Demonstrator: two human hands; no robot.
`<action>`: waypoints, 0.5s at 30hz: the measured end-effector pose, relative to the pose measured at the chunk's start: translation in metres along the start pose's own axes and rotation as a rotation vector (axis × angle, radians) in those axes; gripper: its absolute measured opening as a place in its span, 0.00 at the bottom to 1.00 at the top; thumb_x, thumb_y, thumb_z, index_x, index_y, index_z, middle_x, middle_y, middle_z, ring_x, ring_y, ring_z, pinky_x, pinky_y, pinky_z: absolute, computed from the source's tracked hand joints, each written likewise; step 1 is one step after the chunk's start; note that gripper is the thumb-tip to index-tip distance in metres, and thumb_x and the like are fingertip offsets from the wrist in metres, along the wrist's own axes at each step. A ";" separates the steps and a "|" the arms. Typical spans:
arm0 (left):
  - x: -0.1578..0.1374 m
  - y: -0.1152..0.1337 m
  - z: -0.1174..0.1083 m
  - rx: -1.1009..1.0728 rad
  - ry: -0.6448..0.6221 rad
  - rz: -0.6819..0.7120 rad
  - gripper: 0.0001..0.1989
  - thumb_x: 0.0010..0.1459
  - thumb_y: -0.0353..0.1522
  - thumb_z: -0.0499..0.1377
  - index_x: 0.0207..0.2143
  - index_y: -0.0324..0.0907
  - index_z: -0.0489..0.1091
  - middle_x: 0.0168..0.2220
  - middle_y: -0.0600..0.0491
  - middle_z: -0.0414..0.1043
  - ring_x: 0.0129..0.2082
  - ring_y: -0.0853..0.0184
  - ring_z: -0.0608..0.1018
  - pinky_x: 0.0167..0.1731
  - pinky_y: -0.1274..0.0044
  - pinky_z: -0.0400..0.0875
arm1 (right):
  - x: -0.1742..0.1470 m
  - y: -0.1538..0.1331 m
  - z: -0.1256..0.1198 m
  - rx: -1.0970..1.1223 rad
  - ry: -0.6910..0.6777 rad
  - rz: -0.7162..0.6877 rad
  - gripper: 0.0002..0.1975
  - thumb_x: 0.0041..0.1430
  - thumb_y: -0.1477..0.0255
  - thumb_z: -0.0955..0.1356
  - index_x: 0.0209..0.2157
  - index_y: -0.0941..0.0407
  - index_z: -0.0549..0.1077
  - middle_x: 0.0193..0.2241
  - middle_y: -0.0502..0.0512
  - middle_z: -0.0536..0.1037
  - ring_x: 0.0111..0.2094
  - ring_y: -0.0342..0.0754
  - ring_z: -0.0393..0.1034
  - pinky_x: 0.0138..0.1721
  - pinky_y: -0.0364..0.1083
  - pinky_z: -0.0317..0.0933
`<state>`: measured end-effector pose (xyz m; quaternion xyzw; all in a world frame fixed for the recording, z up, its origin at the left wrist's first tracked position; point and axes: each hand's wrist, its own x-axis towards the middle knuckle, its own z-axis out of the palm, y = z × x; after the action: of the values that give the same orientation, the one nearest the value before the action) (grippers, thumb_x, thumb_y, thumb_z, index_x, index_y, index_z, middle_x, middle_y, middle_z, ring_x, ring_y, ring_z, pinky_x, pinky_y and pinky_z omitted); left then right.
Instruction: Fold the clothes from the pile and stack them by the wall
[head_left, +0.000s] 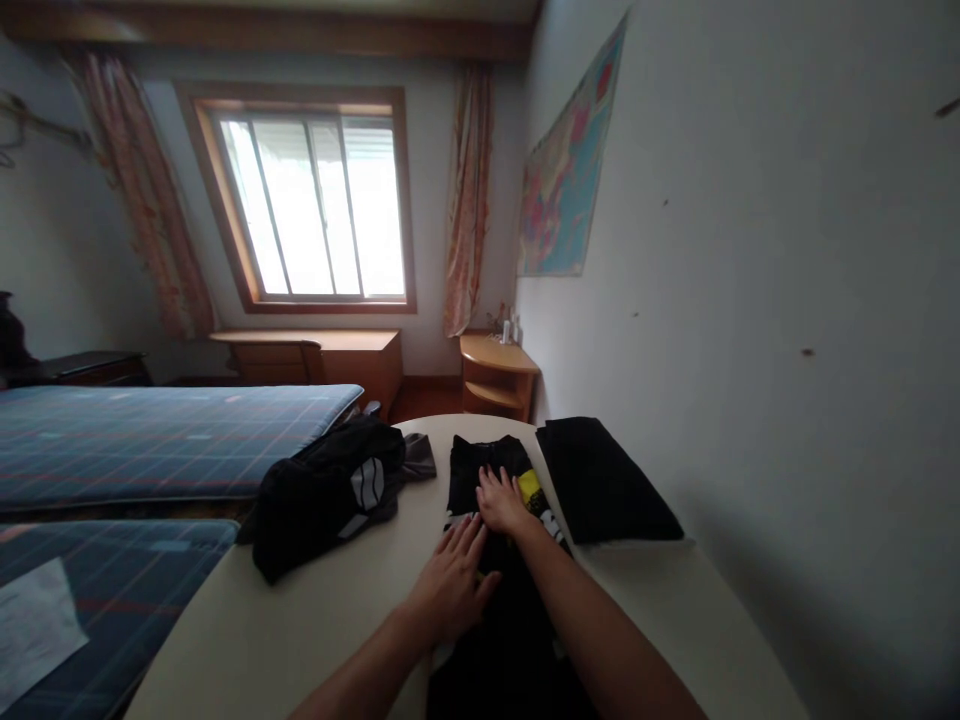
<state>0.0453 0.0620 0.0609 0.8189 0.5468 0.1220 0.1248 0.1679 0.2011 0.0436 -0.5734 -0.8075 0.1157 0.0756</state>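
Observation:
A black garment (517,635) with yellow and white patches lies lengthwise in a narrow folded strip on the pale round table (322,620). My left hand (456,578) rests on its left edge, fingers stretched out and thumb apart. Farther up the cloth, my right hand (501,498) lies flat with its fingers spread. Neither hand grips the fabric. The near end of the garment runs out of the bottom of the view, and my right forearm covers part of it. Whether it is a shirt or another kind of garment I cannot tell.
To the left, a crumpled black garment (322,490) with a grey print hangs partly over the table edge. A folded black cloth (604,480) lies at the right, near the white wall (750,420). Beds with blue plaid mattresses (172,440) stand left; a corner shelf (499,352) stands behind.

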 end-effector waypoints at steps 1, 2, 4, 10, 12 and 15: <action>0.004 -0.004 -0.004 -0.006 -0.011 -0.005 0.33 0.65 0.41 0.50 0.68 0.35 0.51 0.71 0.44 0.44 0.70 0.57 0.48 0.68 0.62 0.45 | 0.010 0.000 0.000 0.000 0.004 0.011 0.30 0.70 0.65 0.52 0.69 0.62 0.49 0.70 0.61 0.49 0.70 0.61 0.36 0.67 0.61 0.33; 0.005 -0.008 -0.008 -0.015 -0.021 -0.017 0.32 0.66 0.40 0.49 0.68 0.35 0.52 0.70 0.43 0.45 0.70 0.57 0.49 0.68 0.62 0.45 | 0.020 0.001 0.000 0.001 0.010 0.023 0.30 0.70 0.66 0.53 0.69 0.62 0.49 0.70 0.61 0.49 0.70 0.61 0.35 0.67 0.61 0.33; 0.000 -0.011 -0.016 -0.041 -0.029 -0.042 0.29 0.66 0.40 0.48 0.66 0.35 0.57 0.70 0.43 0.49 0.70 0.56 0.51 0.67 0.62 0.46 | 0.039 0.002 0.000 0.005 0.021 0.048 0.30 0.70 0.66 0.53 0.69 0.61 0.49 0.70 0.60 0.49 0.70 0.60 0.35 0.67 0.61 0.32; -0.051 -0.001 -0.039 -0.105 -0.021 -0.157 0.19 0.60 0.39 0.55 0.50 0.42 0.72 0.59 0.44 0.68 0.59 0.54 0.69 0.58 0.65 0.64 | 0.075 0.005 -0.006 0.039 0.068 0.120 0.28 0.70 0.67 0.53 0.69 0.59 0.52 0.69 0.61 0.51 0.70 0.59 0.35 0.66 0.62 0.31; -0.067 0.001 -0.044 -0.104 -0.057 -0.233 0.14 0.54 0.37 0.58 0.43 0.42 0.73 0.52 0.43 0.72 0.53 0.52 0.73 0.52 0.65 0.68 | 0.074 0.006 -0.010 0.058 0.074 0.115 0.28 0.70 0.64 0.53 0.68 0.58 0.54 0.69 0.61 0.51 0.70 0.59 0.38 0.66 0.60 0.33; -0.086 0.001 -0.046 -0.129 -0.131 -0.331 0.14 0.51 0.34 0.59 0.42 0.42 0.72 0.47 0.43 0.75 0.48 0.52 0.76 0.47 0.66 0.69 | 0.057 0.009 -0.015 0.086 0.072 0.073 0.29 0.70 0.60 0.55 0.67 0.57 0.56 0.70 0.62 0.50 0.69 0.57 0.42 0.66 0.56 0.37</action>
<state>-0.0015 -0.0148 0.0986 0.7143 0.6557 0.0812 0.2306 0.1614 0.2589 0.0551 -0.6024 -0.7772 0.1322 0.1250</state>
